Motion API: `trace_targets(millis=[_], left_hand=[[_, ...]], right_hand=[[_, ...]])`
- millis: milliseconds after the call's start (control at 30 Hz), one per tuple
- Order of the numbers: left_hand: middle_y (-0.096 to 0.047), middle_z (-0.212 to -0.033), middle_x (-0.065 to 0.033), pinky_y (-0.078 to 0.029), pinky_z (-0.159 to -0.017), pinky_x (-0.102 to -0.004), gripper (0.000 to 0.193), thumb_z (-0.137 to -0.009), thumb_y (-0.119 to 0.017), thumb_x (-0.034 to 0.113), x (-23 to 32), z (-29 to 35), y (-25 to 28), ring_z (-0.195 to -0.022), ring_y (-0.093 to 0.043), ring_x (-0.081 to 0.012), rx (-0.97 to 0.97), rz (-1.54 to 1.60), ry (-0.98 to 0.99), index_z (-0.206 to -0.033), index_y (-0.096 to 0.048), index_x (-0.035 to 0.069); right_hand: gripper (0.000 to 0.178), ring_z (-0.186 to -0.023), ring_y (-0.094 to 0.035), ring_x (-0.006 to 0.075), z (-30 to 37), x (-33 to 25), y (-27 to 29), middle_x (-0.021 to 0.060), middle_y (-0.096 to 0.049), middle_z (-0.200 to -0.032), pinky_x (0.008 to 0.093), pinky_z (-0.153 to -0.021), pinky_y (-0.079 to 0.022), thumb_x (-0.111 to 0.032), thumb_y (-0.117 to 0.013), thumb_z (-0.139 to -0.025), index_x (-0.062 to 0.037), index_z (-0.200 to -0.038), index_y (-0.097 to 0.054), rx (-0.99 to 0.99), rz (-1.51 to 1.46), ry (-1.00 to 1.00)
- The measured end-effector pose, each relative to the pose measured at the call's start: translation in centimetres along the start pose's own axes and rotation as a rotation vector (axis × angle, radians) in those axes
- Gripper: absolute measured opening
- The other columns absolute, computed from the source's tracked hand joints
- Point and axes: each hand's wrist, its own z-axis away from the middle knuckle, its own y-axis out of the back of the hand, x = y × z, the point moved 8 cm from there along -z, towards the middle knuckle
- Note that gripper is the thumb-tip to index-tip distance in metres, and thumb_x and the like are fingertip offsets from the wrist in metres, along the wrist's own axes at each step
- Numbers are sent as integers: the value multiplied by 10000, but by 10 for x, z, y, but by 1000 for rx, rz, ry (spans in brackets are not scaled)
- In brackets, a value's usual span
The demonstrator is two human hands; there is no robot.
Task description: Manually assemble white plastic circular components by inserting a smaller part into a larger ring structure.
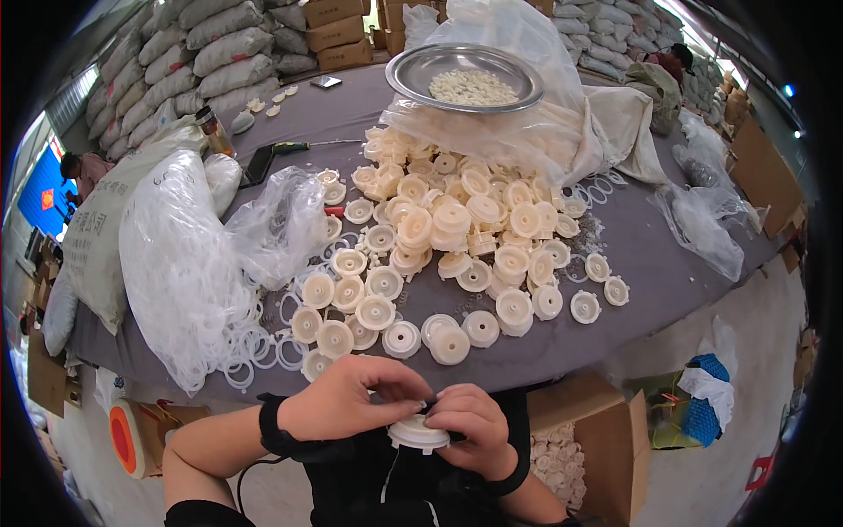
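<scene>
A round cream plastic cap [418, 434] is held in front of me, just off the near table edge, its toothed rim facing down. My right hand [479, 429] grips it from the right, fingers curled over its side. My left hand [356, 400] is pinched closed at the cap's top; what lies between its fingertips, if anything, is hidden. A large pile of similar cream caps [452, 220] covers the middle of the table, with single ones such as this cap [450, 345] lying close beyond my hands.
Clear plastic bags [180, 263] and translucent rings [241, 356] lie at left. A steel tray [404, 79] of small cream pieces stands behind the pile. A screwdriver [290, 147] lies beside a dark phone-like object [257, 165]. Below the table at right, a cardboard box [615, 457] holds caps.
</scene>
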Motion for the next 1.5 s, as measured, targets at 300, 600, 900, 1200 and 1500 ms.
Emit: trace_targets(millis=[300, 600, 900, 1200, 1500], left_hand=[[-629, -873, -49, -470, -718, -244, 128, -778, -638, 45, 5, 7, -15, -817, -588, -117, -123, 106, -87, -903, -659, 25], [-632, -828, -55, -465, -705, -258, 136, -767, -636, 37, 15, 18, -12, -797, -593, -146, -76, -17, -30, -901, -646, 20], [-611, -791, -67, -466, -684, -274, 122, -751, -643, 27, 19, 16, -10, -761, -591, -173, -41, -94, -150, -872, -640, 24], [-619, -813, -67, -458, -699, -284, 130, -760, -643, 45, 20, 13, -9, -778, -589, -188, -99, -186, -171, -889, -654, 42], [-624, -905, -76, -457, -749, -304, 233, -796, -656, 149, 22, 17, -8, -833, -595, -204, -95, -37, -206, -995, -642, 30]], right_hand=[[279, -737, -585, 240, 1, -21, 5, 69, -604, -824, 353, -721, -503, -54, -733, -599, -46, -856, -624, 2, 15, 110], [252, -737, -606, 210, 3, -26, 2, 68, -613, -819, 361, -738, -502, -16, -741, -612, -49, -835, -626, 20, -1, 91], [309, -775, -598, 244, 4, -23, 3, 81, -591, -879, 328, -680, -502, -12, -741, -583, -46, -870, -632, 31, 9, 58], [297, -801, -607, 246, 7, -10, 1, 92, -603, -890, 323, -692, -500, 4, -734, -580, -32, -861, -643, 11, -78, -23], [296, -774, -600, 260, 2, -12, 5, 83, -620, -847, 337, -699, -501, -13, -735, -575, -35, -852, -634, -1, -47, 10]])
